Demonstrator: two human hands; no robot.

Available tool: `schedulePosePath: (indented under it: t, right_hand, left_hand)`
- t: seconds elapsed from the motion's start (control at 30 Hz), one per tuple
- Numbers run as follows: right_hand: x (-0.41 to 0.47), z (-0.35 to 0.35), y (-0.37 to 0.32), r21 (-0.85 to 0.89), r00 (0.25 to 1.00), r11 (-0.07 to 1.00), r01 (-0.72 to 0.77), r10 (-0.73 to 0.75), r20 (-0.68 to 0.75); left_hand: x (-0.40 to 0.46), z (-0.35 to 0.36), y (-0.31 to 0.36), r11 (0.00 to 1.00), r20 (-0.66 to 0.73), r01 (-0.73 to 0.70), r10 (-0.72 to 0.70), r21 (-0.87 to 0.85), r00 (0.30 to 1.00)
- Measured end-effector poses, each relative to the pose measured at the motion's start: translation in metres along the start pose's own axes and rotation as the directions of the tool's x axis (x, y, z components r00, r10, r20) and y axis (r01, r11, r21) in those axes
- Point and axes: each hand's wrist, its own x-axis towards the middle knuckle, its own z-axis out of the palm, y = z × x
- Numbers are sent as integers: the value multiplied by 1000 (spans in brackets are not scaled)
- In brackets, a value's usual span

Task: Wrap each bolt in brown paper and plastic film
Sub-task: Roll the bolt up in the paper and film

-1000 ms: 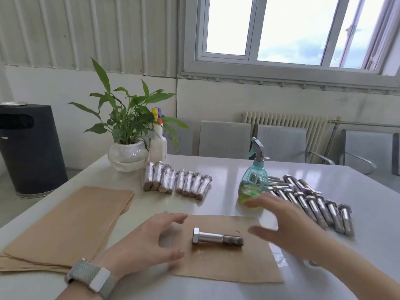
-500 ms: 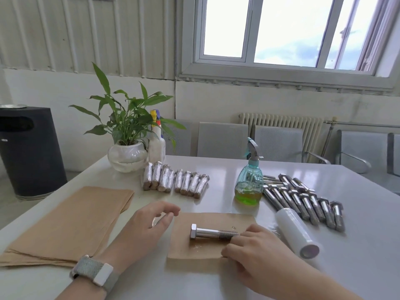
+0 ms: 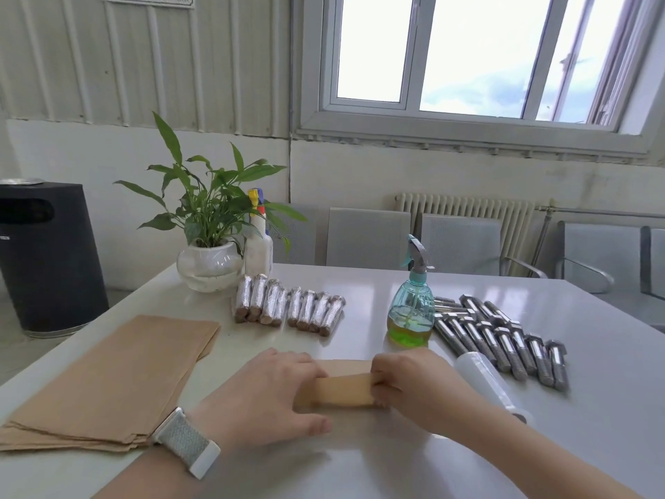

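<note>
Both hands, left (image 3: 268,394) and right (image 3: 414,385), roll brown paper (image 3: 343,390); no readable writing

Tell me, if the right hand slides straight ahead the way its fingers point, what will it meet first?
Its fingers point left along the paper roll, so the right hand would probably meet the left hand first.

The paper (image 3: 342,390) is now folded over the bolt, which I no longer see. My left hand (image 3: 262,394) has come in to grip the roll's left end, and my right hand (image 3: 414,385) pinches its right end.
</note>
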Motion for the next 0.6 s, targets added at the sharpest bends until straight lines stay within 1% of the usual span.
schedulePosePath:
  t: [0.07, 0.2, 0.3, 0.37, 0.43, 0.5, 0.53, 0.6]
  right_hand:
    - [5, 1, 1, 9, 1000, 1000, -4, 4, -10]
    - [10, 5, -1, 71, 997, 995, -77, 78, -10]
    - [8, 12, -1, 31, 996, 998, -63, 65, -54]
    - [6, 16, -3, -21, 992, 998, -67, 64, -112]
    - [3, 19, -3, -84, 969, 995, -60, 38, -242]
    - [-1, 20, -5, -103, 941, 994, -42, 4, -339]
    - [-2, 21, -6, -118, 927, 993, -11, -33, -373]
    - [-5, 27, -5, -160, 918, 986, 38, -98, -384]
  left_hand:
    - [7, -1, 2, 999, -47, 12, -9, 49, 999]
    - [20, 2, 9, 995, -94, 52, -44, 83, 995]
    - [25, 3, 12, 993, -108, 62, -51, 99, 993]
    - [28, 4, 13, 993, -110, 79, -69, 89, 992]
    - [31, 5, 14, 990, -114, 107, -96, 92, 989]
    - [33, 6, 16, 985, -126, 136, -122, 107, 984]
    - [35, 6, 17, 982, -129, 146, -131, 117, 983]
    - [38, 5, 20, 978, -120, 164, -149, 130, 982]
